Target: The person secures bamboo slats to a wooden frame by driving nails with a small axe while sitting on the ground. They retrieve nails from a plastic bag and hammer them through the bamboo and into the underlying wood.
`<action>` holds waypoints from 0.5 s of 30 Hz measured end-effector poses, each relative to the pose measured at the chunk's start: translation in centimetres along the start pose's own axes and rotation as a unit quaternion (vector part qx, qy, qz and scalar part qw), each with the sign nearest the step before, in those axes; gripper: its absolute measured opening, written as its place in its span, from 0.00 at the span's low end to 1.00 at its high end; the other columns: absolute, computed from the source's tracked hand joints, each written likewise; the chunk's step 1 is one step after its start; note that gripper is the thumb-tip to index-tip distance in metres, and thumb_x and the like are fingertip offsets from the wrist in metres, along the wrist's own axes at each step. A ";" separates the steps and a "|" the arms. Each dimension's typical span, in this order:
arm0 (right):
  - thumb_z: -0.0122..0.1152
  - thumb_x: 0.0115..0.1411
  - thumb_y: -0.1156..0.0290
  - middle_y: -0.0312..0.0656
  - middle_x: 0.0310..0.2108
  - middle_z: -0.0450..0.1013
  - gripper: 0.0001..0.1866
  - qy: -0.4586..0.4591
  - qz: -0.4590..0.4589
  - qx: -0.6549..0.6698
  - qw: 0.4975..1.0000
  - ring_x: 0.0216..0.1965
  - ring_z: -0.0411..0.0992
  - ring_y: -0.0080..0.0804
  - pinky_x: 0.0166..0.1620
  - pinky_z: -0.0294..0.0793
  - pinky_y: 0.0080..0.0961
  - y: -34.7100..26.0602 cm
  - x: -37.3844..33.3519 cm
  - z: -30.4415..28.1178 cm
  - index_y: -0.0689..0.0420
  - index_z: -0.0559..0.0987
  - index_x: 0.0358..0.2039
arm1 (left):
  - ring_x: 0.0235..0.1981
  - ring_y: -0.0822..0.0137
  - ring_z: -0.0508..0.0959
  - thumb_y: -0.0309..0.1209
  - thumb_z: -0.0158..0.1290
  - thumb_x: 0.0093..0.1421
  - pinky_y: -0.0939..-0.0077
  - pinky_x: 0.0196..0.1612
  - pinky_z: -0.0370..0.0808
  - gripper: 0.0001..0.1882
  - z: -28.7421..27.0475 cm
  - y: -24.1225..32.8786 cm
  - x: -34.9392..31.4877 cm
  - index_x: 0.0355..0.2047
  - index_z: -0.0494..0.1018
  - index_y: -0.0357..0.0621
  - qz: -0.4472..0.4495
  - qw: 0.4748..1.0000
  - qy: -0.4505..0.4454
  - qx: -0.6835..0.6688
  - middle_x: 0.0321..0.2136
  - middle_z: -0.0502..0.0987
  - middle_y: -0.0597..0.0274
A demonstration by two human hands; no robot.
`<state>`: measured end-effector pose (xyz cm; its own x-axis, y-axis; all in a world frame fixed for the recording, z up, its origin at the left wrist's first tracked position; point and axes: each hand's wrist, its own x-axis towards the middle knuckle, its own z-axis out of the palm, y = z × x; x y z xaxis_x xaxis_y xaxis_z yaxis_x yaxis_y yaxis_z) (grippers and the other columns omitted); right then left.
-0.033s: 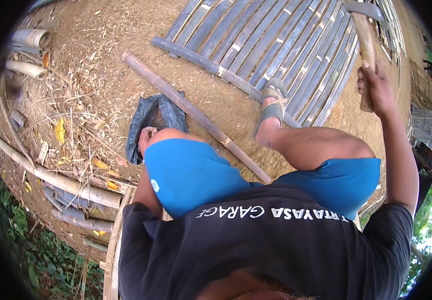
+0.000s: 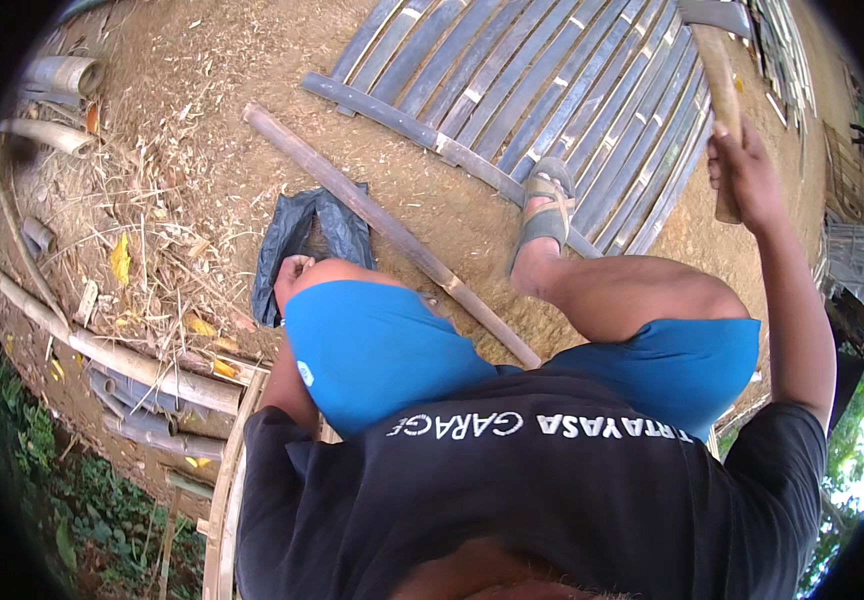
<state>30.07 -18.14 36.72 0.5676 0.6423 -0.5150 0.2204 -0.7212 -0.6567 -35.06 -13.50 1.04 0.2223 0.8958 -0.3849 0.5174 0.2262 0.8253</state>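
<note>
My right hand (image 2: pixel 747 178) is raised at the far right, its fingers wrapped round the wooden handle of a hatchet (image 2: pixel 720 85). The dark metal head is at the top edge of the view, above a bamboo slat panel. Low on the left, my left hand (image 2: pixel 295 276) is at an open black plastic bag (image 2: pixel 344 226), beside my left knee. Its visible fingers are curled, but the knee hides part of the hand; what it may hold does not show. Dark contents inside the bag are too small to tell.
A bamboo pole (image 2: pixel 392 237) lies slantwise on the ground past the bag. The slat panel (image 2: pixel 512 80) spreads ahead, my sandalled foot (image 2: pixel 549 205) at its near edge. Shavings, leaves and cut bamboo lengths (image 2: pixel 112 350) litter the left side. More thin strips (image 2: pixel 787 60) lie far right.
My right hand and the hatchet have shifted slightly left and upward. The left hand, bag and pole look nearly unchanged.
</note>
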 end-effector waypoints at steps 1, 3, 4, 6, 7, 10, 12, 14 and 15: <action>0.53 0.74 0.61 0.32 0.28 0.68 0.20 -0.011 0.001 -0.046 0.999 0.26 0.67 0.19 0.29 0.71 0.20 1.0 1.1 1.0 0.60 0.67 0.58 | 0.34 0.64 0.84 0.28 0.56 0.68 0.71 0.36 0.78 0.06 -1.6 1.4 -0.2 0.42 0.78 0.40 -0.040 0.995 -0.029 -0.083 0.34 0.84 0.57; 0.55 0.73 0.61 0.32 0.28 0.68 0.26 -0.038 -0.004 -0.119 0.992 0.25 0.66 0.19 0.28 0.69 0.21 4.9 2.2 2.5 0.57 0.65 0.66 | 0.36 0.73 0.82 0.21 0.57 0.67 0.79 0.39 0.80 0.05 -4.5 9.3 2.0 0.42 0.77 0.34 -0.229 0.951 -0.082 -0.193 0.34 0.82 0.62; 0.56 0.73 0.61 0.35 0.27 0.69 0.25 -0.055 0.003 -0.171 0.984 0.26 0.67 0.21 0.29 0.70 0.24 6.4 2.4 3.0 0.57 0.66 0.65 | 0.36 0.73 0.82 0.21 0.56 0.67 0.79 0.40 0.81 0.05 -5.6 11.5 2.8 0.42 0.77 0.34 -0.236 0.957 -0.106 -0.130 0.34 0.82 0.62; 0.57 0.72 0.63 0.43 0.28 0.72 0.24 -0.082 -0.049 -0.243 0.965 0.28 0.71 0.31 0.32 0.73 0.33 10.6 3.2 4.4 0.55 0.67 0.64 | 0.35 0.74 0.81 0.22 0.56 0.67 0.79 0.40 0.81 0.05 -6.6 16.1 4.6 0.42 0.77 0.33 -0.210 0.967 -0.141 -0.031 0.34 0.81 0.63; 0.57 0.72 0.63 0.48 0.29 0.73 0.24 -0.091 -0.101 -0.264 0.955 0.29 0.74 0.38 0.35 0.75 0.38 13.1 3.2 5.2 0.55 0.67 0.64 | 0.35 0.74 0.81 0.22 0.56 0.67 0.79 0.40 0.81 0.05 -6.7 18.1 5.6 0.42 0.77 0.33 -0.181 0.971 -0.156 0.003 0.33 0.81 0.63; 0.58 0.70 0.62 0.62 0.41 0.78 0.26 -0.177 -0.073 -0.288 0.938 0.45 0.78 0.63 0.47 0.76 0.53 16.8 3.4 8.1 0.51 0.66 0.65 | 0.34 0.75 0.81 0.23 0.57 0.67 0.79 0.39 0.80 0.04 -4.9 24.6 8.7 0.40 0.77 0.35 -0.113 0.972 -0.192 0.075 0.33 0.81 0.64; 0.58 0.69 0.63 0.61 0.41 0.79 0.25 -0.209 -0.076 -0.268 0.937 0.45 0.78 0.62 0.48 0.76 0.53 19.3 3.8 9.9 0.51 0.66 0.65 | 0.34 0.74 0.81 0.25 0.58 0.67 0.79 0.40 0.79 0.04 -1.6 26.6 10.2 0.39 0.77 0.36 -0.067 0.967 -0.225 0.101 0.33 0.81 0.64; 0.58 0.69 0.64 0.61 0.42 0.79 0.25 -0.228 -0.091 -0.235 0.941 0.46 0.77 0.63 0.48 0.76 0.53 20.5 4.5 11.6 0.51 0.66 0.64 | 0.34 0.74 0.80 0.26 0.59 0.66 0.77 0.41 0.78 0.04 2.5 27.4 11.3 0.38 0.77 0.37 0.005 0.963 -0.240 0.125 0.32 0.80 0.65; 0.58 0.69 0.64 0.61 0.42 0.79 0.25 -0.220 -0.087 -0.218 0.947 0.46 0.77 0.63 0.49 0.76 0.53 20.5 4.8 12.2 0.51 0.66 0.64 | 0.34 0.74 0.79 0.27 0.59 0.66 0.76 0.41 0.77 0.05 5.2 27.6 11.5 0.37 0.77 0.38 0.048 0.961 -0.235 0.138 0.31 0.80 0.65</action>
<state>27.65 -26.69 14.09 0.1274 0.7378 -0.6629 0.6413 -0.5711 -0.5124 -13.95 1.01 17.24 0.5953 0.6210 -0.5099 0.6606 -0.0171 0.7505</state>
